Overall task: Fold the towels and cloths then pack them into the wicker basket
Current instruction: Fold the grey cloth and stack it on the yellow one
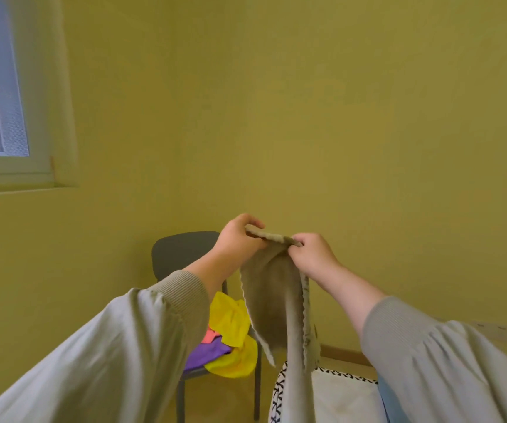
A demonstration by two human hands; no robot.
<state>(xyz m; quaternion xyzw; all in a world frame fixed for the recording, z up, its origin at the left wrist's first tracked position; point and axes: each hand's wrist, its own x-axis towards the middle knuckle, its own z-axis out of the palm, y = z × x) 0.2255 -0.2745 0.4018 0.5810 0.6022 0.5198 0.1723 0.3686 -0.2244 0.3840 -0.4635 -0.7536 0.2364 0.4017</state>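
Left hand (240, 236) and right hand (313, 254), close together, each pinch the top edge of the grey-beige scallop-edged towel (273, 300), which hangs lengthwise straight down between the forearms, in front of the dark chair (179, 251), neither hand nearer

Head-worn view; forward over raised arms, toward yellow-green wall (337, 117)

Grey-beige towel (273, 294) hangs vertical in mid-air. Its top edge is bunched and pinched between left hand (240, 239) and right hand (313, 254). Side edges are scalloped, and the lower end runs out of frame at 6 o'clock. Crumpled cloth pile on chair (179, 251) seat at towel's 8 o'clock: yellow cloth (230, 322) on top, overlapping pink cloth (209, 337) and purple cloth (206, 352).
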